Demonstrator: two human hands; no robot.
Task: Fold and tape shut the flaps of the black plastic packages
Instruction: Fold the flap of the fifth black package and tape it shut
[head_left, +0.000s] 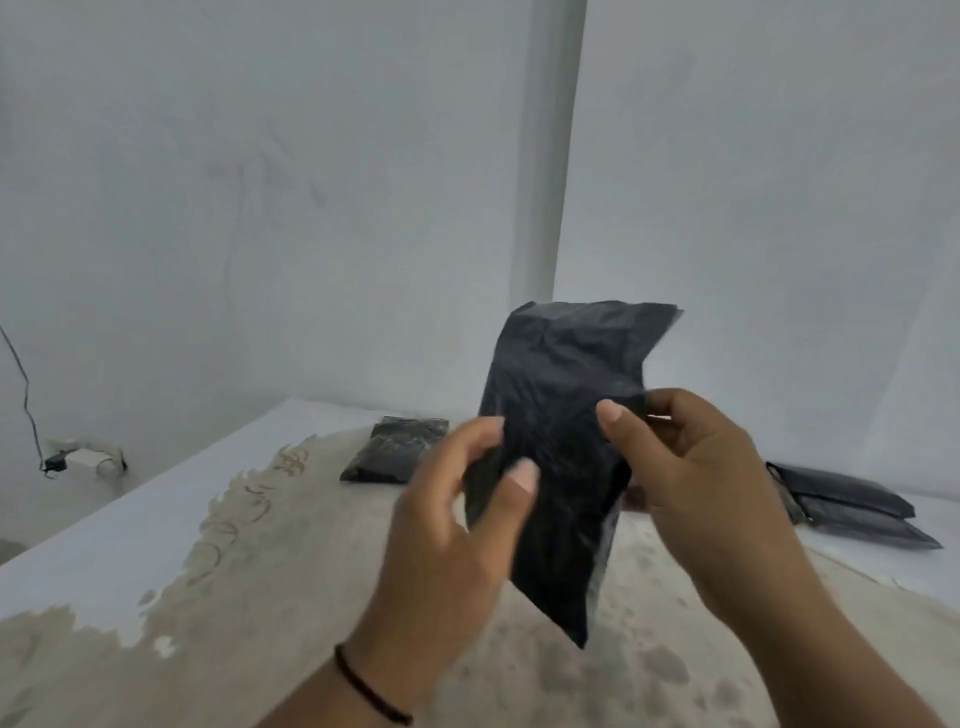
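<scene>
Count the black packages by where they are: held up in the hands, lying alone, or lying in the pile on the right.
Held package: 1
Lone package: 1
Pile: at least 2, exact number unclear
Total: at least 4

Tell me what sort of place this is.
Probably a makeshift packing spot in a bare room: plain white walls, a worn table with peeling surface, and black plastic packages lying on it, plus a stack at right.

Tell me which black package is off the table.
The package held up by both hands, left hand and right hand. The far package and right stack lie flat.
</scene>
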